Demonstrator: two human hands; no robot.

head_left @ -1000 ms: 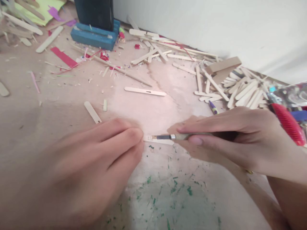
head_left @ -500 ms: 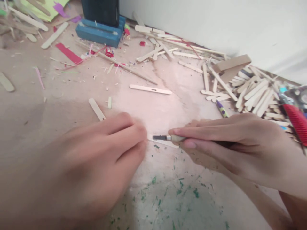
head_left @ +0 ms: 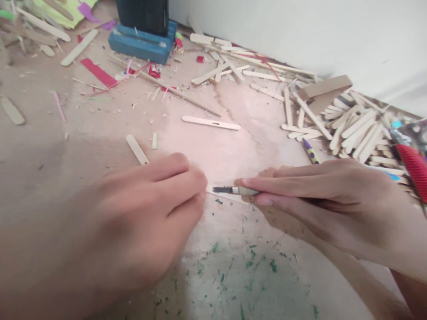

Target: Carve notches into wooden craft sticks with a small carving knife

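My right hand [head_left: 320,200] is closed around a small craft knife [head_left: 245,191], its dark flat blade pointing left. The blade lies over a pale wooden stick [head_left: 233,198] on the table. My left hand [head_left: 150,213] has its fingers pressed together at the stick's left end, which they cover. Beyond the hands lies another wooden stick [head_left: 211,123] with a small dark notch. A further stick [head_left: 136,149] shows just past my left knuckles, beside a short cut piece [head_left: 155,141].
A blue stand [head_left: 143,42] holds a dark upright object at the back. Many wooden sticks [head_left: 358,129] are heaped on the right, near a purple-tipped pen [head_left: 311,152] and a red ridged object [head_left: 413,166]. Green flecks and paper scraps litter the table [head_left: 110,120].
The view has shifted slightly, so the table items appear a little further right. Both hands keep nearly the same pose, with the blade still by the left fingertips.
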